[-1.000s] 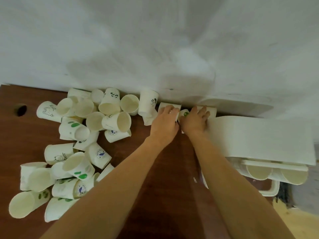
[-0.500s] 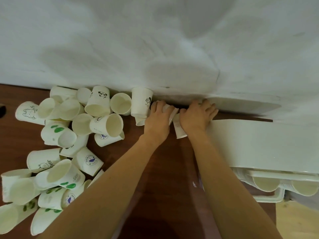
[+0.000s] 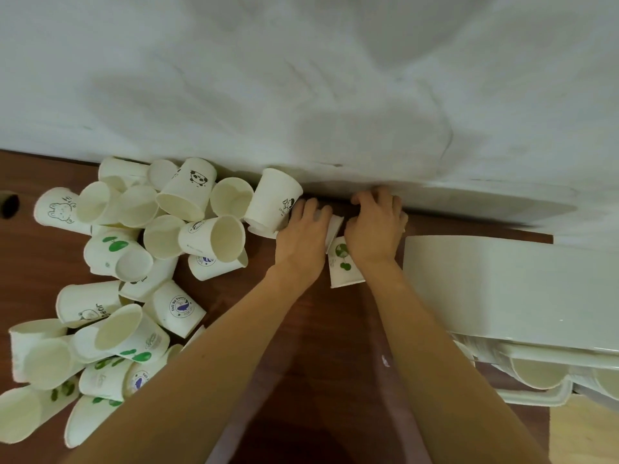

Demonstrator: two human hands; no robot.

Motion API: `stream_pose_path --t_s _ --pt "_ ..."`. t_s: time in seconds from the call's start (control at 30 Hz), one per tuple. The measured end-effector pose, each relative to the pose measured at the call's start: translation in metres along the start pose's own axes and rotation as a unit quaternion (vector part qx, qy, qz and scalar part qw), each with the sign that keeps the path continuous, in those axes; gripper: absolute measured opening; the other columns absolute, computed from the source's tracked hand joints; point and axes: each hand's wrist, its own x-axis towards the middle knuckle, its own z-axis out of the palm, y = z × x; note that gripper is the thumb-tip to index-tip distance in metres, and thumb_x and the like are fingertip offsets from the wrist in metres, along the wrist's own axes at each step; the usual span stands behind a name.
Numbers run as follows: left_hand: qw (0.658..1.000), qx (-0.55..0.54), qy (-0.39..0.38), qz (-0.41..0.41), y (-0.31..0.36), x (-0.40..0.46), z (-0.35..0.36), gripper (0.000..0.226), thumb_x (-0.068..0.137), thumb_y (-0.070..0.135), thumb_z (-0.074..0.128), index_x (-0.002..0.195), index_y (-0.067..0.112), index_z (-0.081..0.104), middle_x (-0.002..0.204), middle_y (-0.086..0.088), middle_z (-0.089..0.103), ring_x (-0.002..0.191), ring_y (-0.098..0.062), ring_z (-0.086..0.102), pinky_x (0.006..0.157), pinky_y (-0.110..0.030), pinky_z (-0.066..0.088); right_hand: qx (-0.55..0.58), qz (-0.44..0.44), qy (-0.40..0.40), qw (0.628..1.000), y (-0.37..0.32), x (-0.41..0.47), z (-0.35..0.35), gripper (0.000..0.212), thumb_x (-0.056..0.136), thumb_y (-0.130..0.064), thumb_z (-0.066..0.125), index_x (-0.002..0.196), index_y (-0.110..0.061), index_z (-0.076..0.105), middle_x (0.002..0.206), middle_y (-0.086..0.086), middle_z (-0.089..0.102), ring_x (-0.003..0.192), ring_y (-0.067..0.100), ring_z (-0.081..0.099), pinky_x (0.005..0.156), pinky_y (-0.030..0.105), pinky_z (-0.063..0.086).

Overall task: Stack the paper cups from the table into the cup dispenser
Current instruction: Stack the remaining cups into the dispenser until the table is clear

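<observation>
Both hands are up at the back edge of the table point(image 3: 318, 329), right against the wall point(image 3: 301, 78), and they are busier than a second ago. The left hand point(image 3: 303, 234) has curled its fingers over a white cup point(image 3: 335, 226) that was only under a flat palm a moment back, and it now touches the upright cup with the black print point(image 3: 274, 202) beside it. The right hand point(image 3: 375, 229) has slid toward the wall, fingers bent over something I cannot make out, while a cup with a green leaf print point(image 3: 341, 262) pokes out from under its wrist side, mouth toward the camera; half a second ago that cup showed much less. Whether the right hand truly clamps the leaf cup or just rests on it, I cannot tell; the left looks clamped on its cup. The big pile of loose cups point(image 3: 134, 262) sprawls over the left of the table, untouched. The white cup dispenser point(image 3: 502, 286) lies just to the right of the right hand, with cup mouths already showing at its near end. My read: the person is gathering two cups to nest together, so the feed into the dispenser has not yet begun for this pair, and most of the job remains.
</observation>
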Motion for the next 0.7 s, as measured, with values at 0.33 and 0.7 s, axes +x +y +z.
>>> stream_pose_path --t_s 0.33,0.7 --pt "0.997 0.005 -0.074 0.013 0.002 -0.039 -0.011 0.07 0.093 0.039 0.056 0.148 0.037 0.012 0.131 -0.01 0.039 0.111 -0.03 0.049 0.076 -0.039 0.051 0.176 -0.015 0.029 0.984 -0.013 -0.038 -0.046 0.035 0.086 0.003 0.061 0.116 -0.014 0.058 0.126 0.006 0.049 0.111 0.024 0.055 0.072 0.024 0.045" --pt "0.998 -0.058 0.019 0.009 0.014 -0.08 -0.032 0.027 0.093 0.033 0.059 0.112 0.016 0.064 0.136 -0.009 0.04 0.126 -0.027 0.037 0.085 -0.037 0.052 0.173 0.027 0.021 0.984 0.004 -0.116 -0.09 0.025 0.094 -0.018 0.062 0.119 -0.021 0.061 0.116 -0.001 0.065 0.102 0.015 0.059 0.089 0.029 0.052"
